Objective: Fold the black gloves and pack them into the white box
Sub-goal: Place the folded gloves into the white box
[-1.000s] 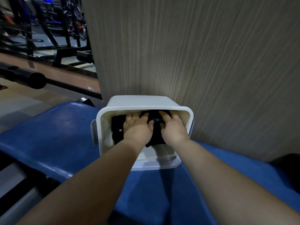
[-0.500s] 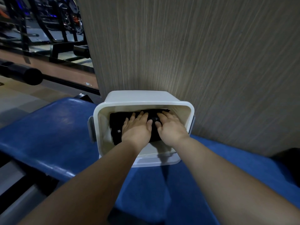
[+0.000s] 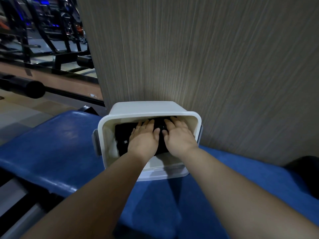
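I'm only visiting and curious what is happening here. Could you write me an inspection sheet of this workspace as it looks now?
Surface: blue padded bench; the box stands on it, close to the wall.
Job's things: white box, open; black gloves lie in a flat bundle inside it.
Clutter: nothing seen.
Hands: left hand and right hand lie flat side by side, fingers straight, pressing on the gloves in the box.
Cables: nothing seen.
Surroundings: grey grained wall panel behind the box; black gym machines and a padded bar at left.
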The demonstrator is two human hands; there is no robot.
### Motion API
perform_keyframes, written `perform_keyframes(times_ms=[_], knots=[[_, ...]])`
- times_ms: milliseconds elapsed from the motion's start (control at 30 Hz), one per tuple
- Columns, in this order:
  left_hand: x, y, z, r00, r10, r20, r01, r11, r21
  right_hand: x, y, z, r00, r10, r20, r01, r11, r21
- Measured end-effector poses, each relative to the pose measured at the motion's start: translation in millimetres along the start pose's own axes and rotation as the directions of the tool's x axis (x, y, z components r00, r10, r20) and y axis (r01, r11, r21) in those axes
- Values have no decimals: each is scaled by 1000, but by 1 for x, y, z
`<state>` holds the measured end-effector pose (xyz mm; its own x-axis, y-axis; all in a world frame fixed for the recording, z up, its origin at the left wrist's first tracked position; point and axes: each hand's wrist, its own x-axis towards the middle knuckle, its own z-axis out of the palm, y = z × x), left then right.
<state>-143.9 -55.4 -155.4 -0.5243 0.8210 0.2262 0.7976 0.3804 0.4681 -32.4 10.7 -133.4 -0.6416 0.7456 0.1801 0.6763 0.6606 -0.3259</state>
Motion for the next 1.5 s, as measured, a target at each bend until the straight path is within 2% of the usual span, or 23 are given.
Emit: perform_keyframes(times_ms=[200,300,500,767,933,1233,1400,1500], knots=[[-18,10,-9,988,14,-151,-30,994,-102,-26,0,-13,987,-91,-130,94,995,19],[-38,22,-5,981,-31,-191,6,992,-126,-46,9,-15,983,-104,-151,112,993,43],[-71,53,26,994,-75,-75,59,978,-202,-82,48,-15,990,57,-128,-42,991,124],[-87,127,75,986,57,159,-19,973,-229,-130,126,-29,921,328,-209,-288,937,199],[-97,183,109,951,126,281,-47,961,-271,-166,175,-43,825,506,-251,-433,852,293],[-114,280,157,863,244,443,-105,943,-315,-225,262,-64,537,725,-431,-493,684,537],[-113,325,173,814,249,525,9,898,-439,-235,291,-77,356,734,-578,-454,677,580],[-111,346,181,798,252,548,74,861,-503,-237,303,-80,290,743,-603,-461,661,592]])
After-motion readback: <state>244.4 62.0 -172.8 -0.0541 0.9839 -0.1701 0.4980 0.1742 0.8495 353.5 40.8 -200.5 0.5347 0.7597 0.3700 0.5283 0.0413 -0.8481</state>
